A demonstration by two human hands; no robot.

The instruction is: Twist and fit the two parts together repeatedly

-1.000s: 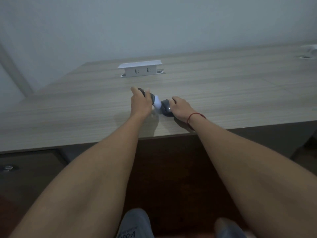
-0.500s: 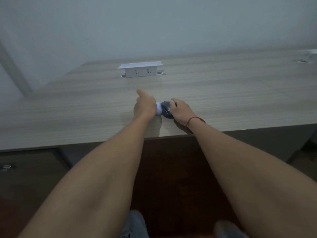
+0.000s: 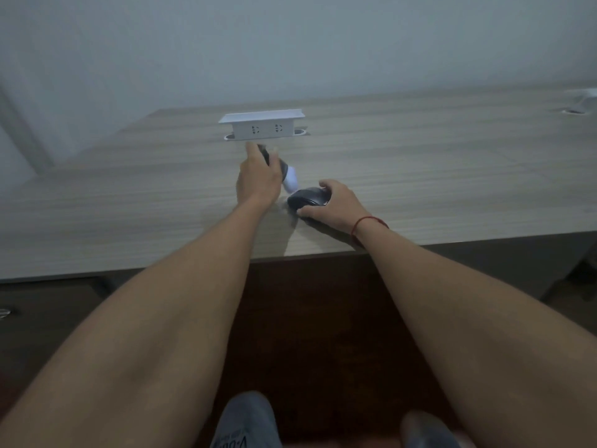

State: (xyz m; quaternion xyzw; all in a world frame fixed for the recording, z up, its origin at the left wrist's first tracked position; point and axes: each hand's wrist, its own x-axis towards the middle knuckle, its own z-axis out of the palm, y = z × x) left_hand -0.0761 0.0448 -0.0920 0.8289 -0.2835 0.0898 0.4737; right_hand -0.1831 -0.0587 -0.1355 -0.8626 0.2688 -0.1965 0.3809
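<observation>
Wood-grain desk (image 3: 420,176) stood against a plain pale wall (image 3: 290,43). Left hand (image 3: 258,179) gripped a grey-white handheld tool (image 3: 289,177); right hand (image 3: 336,205) clasped a dark mouse (image 3: 307,198).

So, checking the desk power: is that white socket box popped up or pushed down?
Popped up: the socket box stands above the desk, its outlets showing.

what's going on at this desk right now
A person has both hands out on a wooden desk. The left hand grips a dark handheld tool with a white tip, the tip pointing down toward a black computer mouse. The right hand holds that mouse on the desk near the front edge. A white pop-up socket box stands just beyond the hands.
</observation>
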